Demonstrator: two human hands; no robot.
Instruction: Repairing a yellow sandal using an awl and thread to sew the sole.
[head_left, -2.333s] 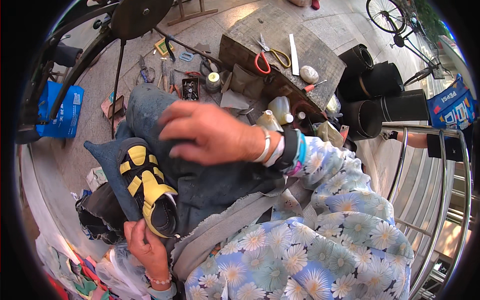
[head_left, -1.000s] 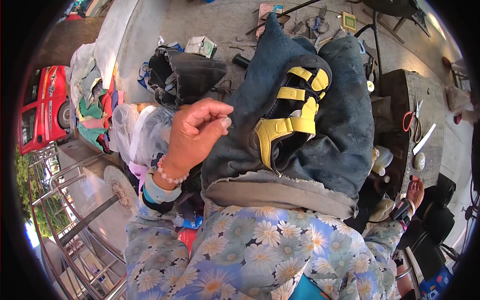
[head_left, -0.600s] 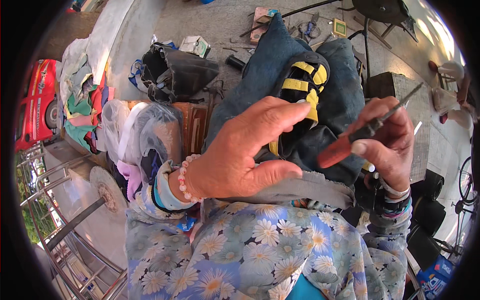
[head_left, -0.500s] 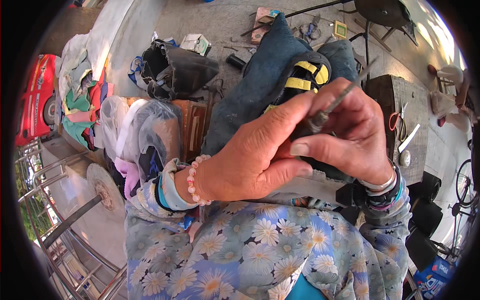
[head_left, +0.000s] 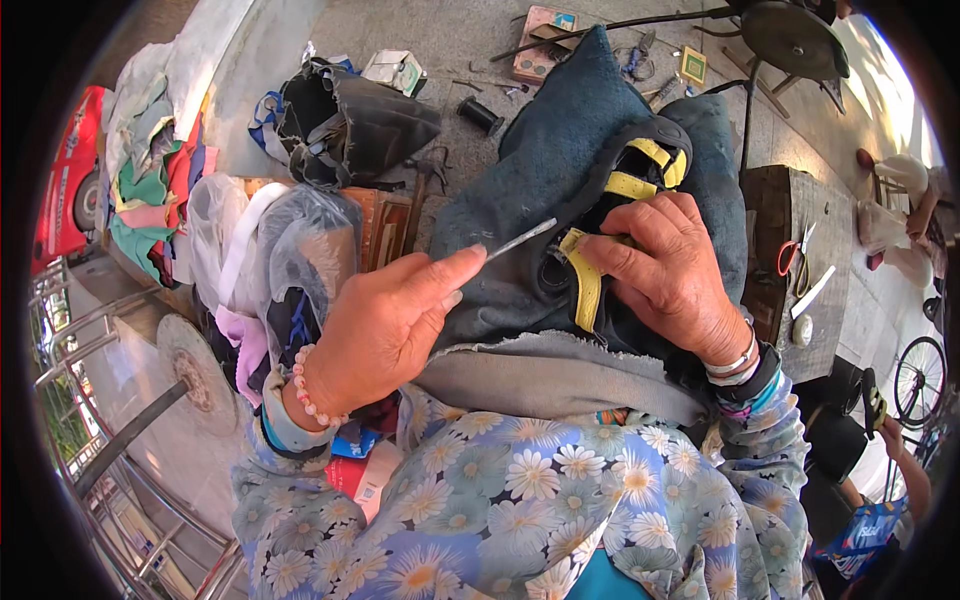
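Head view: printing shows on several things around the rim, most plainly the bold white lettering on a blue bag at four o'clock. Pale markings run along the flank of a red vehicle between nine and ten o'clock, a small square code sits on a red-and-white packet at seven o'clock, and a white box at eleven o'clock bears print too small to make out. Near nine o'clock, the left hand is palm-inward with fingers curled, its grip clenched on a slim metal shaft pinched between thumb and forefinger, the tip aimed toward two o'clock; any handle is hidden by the hand. Near three o'clock, the right hand arches over with bent knuckles, its grip grasping the yellow strap of a black-and-yellow sandal. That sandal lies toward two o'clock on the dark blue cloth across the lap, its far end pointing to one o'clock. Both forearms rise from the lower edge in floral sleeves. At three o'clock a wooden table carries red-handled scissors and a white strip.
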